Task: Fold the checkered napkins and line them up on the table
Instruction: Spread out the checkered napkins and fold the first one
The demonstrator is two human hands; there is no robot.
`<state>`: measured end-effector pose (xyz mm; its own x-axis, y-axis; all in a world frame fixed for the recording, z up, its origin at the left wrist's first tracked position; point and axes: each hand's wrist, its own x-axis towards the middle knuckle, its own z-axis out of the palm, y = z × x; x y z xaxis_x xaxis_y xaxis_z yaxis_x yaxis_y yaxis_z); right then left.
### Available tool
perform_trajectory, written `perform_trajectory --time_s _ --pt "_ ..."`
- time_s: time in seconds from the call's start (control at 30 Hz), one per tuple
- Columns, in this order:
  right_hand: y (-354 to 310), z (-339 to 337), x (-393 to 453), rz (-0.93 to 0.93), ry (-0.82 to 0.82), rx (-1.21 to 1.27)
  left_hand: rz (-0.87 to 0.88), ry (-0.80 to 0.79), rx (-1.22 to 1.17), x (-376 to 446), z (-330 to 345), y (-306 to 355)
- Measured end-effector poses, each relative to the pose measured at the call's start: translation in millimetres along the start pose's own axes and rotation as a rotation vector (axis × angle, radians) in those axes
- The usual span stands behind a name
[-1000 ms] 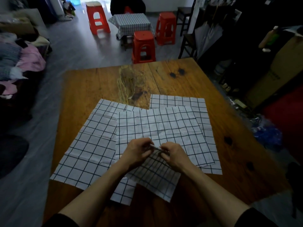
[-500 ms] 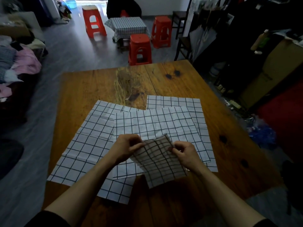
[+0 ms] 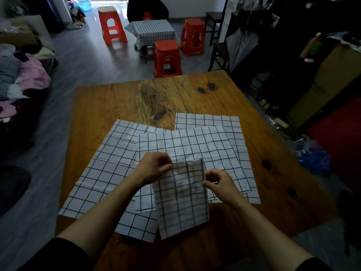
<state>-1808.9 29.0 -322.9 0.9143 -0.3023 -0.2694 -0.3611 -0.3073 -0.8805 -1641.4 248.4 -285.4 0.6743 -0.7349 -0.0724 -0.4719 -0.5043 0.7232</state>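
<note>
I hold a white napkin with black checks [image 3: 181, 200] lifted off the table, its far edge raised and its lower part hanging toward me. My left hand [image 3: 154, 169] pinches its upper left corner. My right hand [image 3: 218, 182] pinches its right edge near the top. Beneath it, three more checkered napkins lie flat and overlapping on the wooden table [image 3: 109, 106]: one on the left [image 3: 105, 169], one in the middle [image 3: 187, 143] and one on the right [image 3: 240, 133].
The table's far half is bare wood with dark knots. Red plastic stools [image 3: 167, 57] and a small cloth-covered table [image 3: 152, 32] stand beyond it. Piled clothes [image 3: 23, 75] lie at the left, and a cardboard box [image 3: 328, 79] stands among clutter at the right.
My hands have moved apart and raised the napkin's far edge. The napkin has turned from a slanted, flat lie to a square sheet hanging between my hands.
</note>
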Motion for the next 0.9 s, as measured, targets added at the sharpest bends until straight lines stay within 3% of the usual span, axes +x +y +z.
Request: perform_trajectory --time_s 0.27,0.57,0.9 --pt "7.9 5.3 10.9 -0.100 0.157 -0.196 0.131 0.072 0.129 -12.4 32.1 2.0" --pt "29.6 4.8 15.3 -0.062 -0.017 -0.394 0.160 0.109 0.112 -17.1 30.1 -1.9" --pt "38.3 14.0 21.5 -0.056 -0.005 -0.476 0.144 0.097 0.158 -14.2 29.3 -2.1"
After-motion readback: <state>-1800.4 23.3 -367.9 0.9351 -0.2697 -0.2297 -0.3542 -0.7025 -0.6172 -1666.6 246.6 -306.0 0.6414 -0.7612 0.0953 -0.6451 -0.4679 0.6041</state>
